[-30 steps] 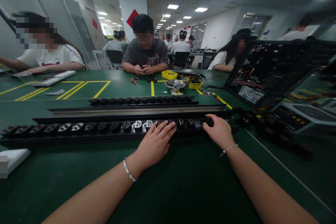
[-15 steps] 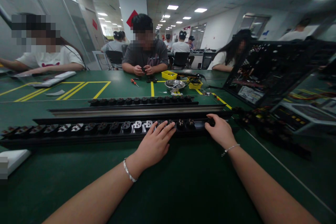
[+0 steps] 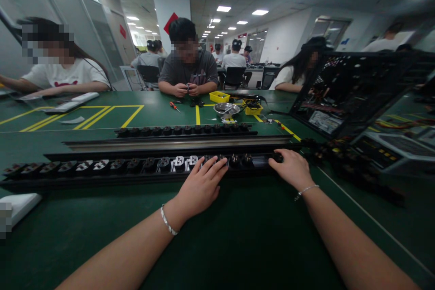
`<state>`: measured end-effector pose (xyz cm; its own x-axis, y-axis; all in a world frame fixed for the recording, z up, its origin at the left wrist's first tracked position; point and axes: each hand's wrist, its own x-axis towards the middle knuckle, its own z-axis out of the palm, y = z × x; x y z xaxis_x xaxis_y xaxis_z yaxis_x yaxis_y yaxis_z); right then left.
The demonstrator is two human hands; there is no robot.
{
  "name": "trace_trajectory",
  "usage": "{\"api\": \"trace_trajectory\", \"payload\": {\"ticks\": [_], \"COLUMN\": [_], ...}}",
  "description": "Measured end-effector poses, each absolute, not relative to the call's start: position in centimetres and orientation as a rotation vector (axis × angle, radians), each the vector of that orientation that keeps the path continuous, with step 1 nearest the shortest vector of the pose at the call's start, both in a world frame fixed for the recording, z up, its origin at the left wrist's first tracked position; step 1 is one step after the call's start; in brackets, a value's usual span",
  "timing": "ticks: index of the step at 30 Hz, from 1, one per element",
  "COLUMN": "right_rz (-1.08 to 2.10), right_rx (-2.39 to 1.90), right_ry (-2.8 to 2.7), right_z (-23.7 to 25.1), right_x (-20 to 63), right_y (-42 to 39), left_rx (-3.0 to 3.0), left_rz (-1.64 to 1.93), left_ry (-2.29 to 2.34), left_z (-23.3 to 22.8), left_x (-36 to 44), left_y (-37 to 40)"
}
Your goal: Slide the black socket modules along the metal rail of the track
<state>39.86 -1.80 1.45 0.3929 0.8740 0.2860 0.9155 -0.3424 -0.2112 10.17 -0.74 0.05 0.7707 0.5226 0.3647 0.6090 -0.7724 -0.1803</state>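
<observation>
A long black channel rail (image 3: 102,182) lies across the table in front of me, with a row of plug adapters (image 3: 133,164) in it, their metal pins facing up. Most are black; several, such as a white adapter (image 3: 179,162), are pale. My left hand (image 3: 201,186) rests palm down with fingers stretched over the row, covering part of it. At the rail's right end, my right hand (image 3: 292,166) has thumb and fingers around a black plug adapter (image 3: 277,157), mostly hidden by the hand. Bare rail shows between this adapter and the row.
Behind the rail lie a metal strip (image 3: 176,144) and another row of adapters (image 3: 166,130). Farther off are a metal bowl (image 3: 226,109), a yellow bin (image 3: 219,96) and a screwdriver (image 3: 174,107). An open computer case (image 3: 350,95) and cables stand at right. Co-workers sit opposite.
My right hand has shifted slightly to the right along the rail, with the black plug adapter in its fingers. The left hand has stayed in place on the row.
</observation>
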Motion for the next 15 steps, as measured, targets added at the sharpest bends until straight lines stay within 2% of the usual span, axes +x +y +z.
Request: {"api": "trace_trajectory", "payload": {"ticks": [15], "right_rz": [-0.079], "right_rx": [-2.262], "right_ry": [-1.551], "right_z": [1.6], "right_x": [41.5], "right_y": [-1.7], "left_rx": [-2.683], "left_rz": [-0.424], "left_ry": [-0.885], "left_z": [0.0], "left_x": [10.2], "left_y": [-0.7]}}
